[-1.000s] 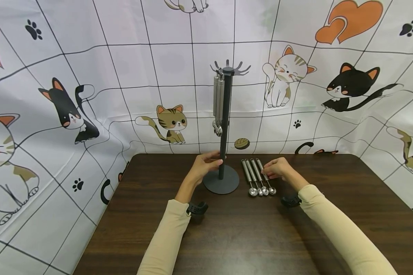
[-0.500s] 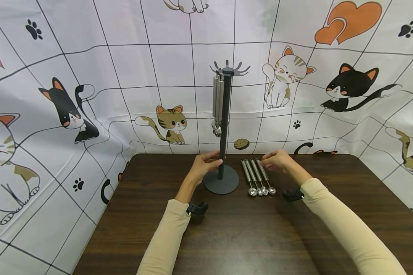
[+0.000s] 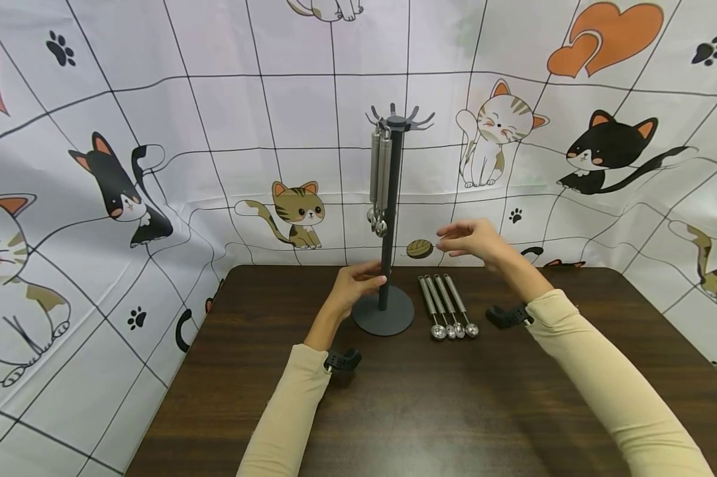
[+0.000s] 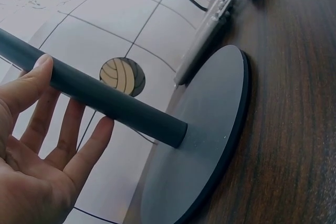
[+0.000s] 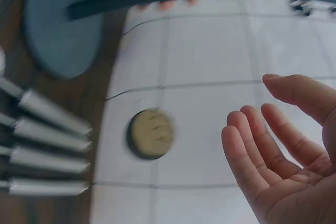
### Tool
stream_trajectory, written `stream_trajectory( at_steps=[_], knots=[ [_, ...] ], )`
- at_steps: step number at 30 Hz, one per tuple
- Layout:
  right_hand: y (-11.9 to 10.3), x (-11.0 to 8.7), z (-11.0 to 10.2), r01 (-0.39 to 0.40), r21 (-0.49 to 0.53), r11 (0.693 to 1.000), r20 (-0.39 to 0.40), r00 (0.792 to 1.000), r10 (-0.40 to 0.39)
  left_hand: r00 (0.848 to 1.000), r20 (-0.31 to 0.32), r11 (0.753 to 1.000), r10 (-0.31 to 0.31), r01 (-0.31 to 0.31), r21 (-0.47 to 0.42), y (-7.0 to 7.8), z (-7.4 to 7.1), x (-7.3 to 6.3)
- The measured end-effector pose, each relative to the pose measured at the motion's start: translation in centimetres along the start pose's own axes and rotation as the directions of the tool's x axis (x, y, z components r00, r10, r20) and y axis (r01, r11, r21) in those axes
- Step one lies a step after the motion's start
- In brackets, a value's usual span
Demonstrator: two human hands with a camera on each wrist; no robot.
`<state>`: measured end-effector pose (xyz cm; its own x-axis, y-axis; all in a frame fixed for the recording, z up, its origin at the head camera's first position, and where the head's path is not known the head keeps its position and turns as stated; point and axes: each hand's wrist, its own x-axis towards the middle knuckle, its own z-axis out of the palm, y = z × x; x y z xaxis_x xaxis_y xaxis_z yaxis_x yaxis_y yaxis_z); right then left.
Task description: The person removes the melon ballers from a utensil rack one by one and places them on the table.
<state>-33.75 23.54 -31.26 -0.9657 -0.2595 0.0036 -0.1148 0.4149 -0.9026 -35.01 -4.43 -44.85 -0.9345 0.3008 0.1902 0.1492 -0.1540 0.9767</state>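
Note:
A dark grey utensil stand (image 3: 392,192) with a round base and a ring of hooks on top stands upright on the table. My left hand (image 3: 349,289) holds its post low down; in the left wrist view the thumb (image 4: 43,66) lies across the post (image 4: 131,109) and the fingertips touch it from the other side. Steel spoons with small round bowls (image 3: 379,175) hang from hooks on the left. My right hand (image 3: 474,240) is raised above the table's back edge, holding nothing, its fingers (image 5: 241,156) loosely bent and apart from the thumb.
Several similar steel spoons (image 3: 446,301) lie side by side on the table, right of the stand's base (image 3: 382,324), bowls towards me. The dark wooden table (image 3: 406,411) ends against a white cat-printed wall covering (image 3: 215,112).
My right hand has risen from beside the rightmost lying spoon to above the table's back edge, with nothing in it. The left hand stays on the post, and the spoons keep their places.

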Motion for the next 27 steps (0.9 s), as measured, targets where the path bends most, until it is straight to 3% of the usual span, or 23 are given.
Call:
stream_trajectory(
  at_steps=[5, 11, 20, 27],
  knots=[
    [-3.3, -0.4, 0.1, 0.124, 0.030, 0.992, -0.018, 0.992, -0.123, 1.000, -0.014, 1.000, 0.005, -0.005, -0.004, -0.1, 0.0, 0.0],
    [-7.1, -0.8, 0.7, 0.240, 0.135, 0.961, -0.046, 0.971, -0.236, 0.999, -0.045, 1.000, -0.016, 0.016, -0.004, 0.0, 0.0, 0.1],
    [-11.3, -0.8, 1.9, 0.333, 0.193, 0.923, -0.037, 0.942, -0.333, 0.997, -0.070, 1.000, -0.018, 0.019, 0.003, 0.3, 0.0, 0.4],
    [-12.0, -0.5, 3.3, 0.352, 0.231, 0.907, -0.062, 0.936, -0.347, 0.995, -0.089, 0.999, -0.037, 0.039, 0.020, 0.2, 0.0, 0.1]
  ],
)
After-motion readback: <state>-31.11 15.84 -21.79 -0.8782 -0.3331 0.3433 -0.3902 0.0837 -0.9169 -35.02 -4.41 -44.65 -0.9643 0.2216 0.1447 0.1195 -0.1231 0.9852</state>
